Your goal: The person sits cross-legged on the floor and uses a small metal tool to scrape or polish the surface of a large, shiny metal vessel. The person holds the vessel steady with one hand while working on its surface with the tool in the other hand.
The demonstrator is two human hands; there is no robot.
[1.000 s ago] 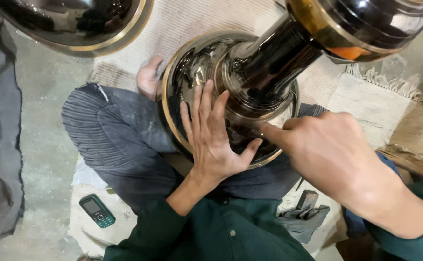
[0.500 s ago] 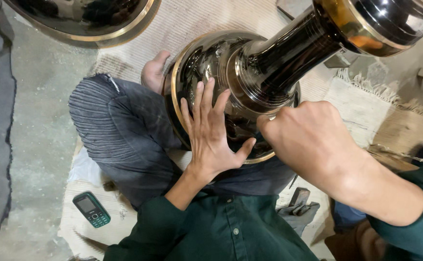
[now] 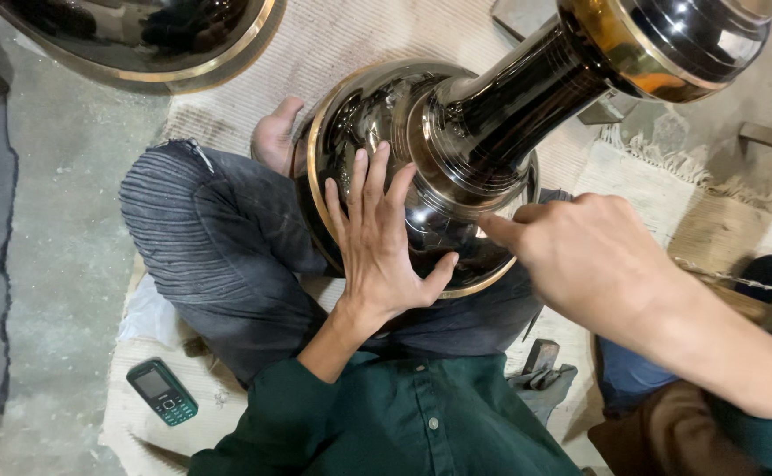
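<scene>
Floor-level metalcraft workshop. Indicators: bare grey concrete floor [image 3: 60, 264], woven beige fringed mat [image 3: 351, 44] as work surface, large polished dark metal vessel with brass rim [image 3: 456, 150], second similar brass-rimmed bowl [image 3: 148, 40] nearby, grey metal hand tool [image 3: 540, 370] on mat.

Vase [image 3: 456, 141] base hidden by lap; second vessel [image 3: 139, 35] cut off at top edge.

The right hand [image 3: 593, 264] slid leftward along the dark polished vase [image 3: 456, 150], its fingertip now touching the body under the neck. The vase's neck swung further toward the upper right. The green phone [image 3: 162, 391] drifted lower in view.
</scene>
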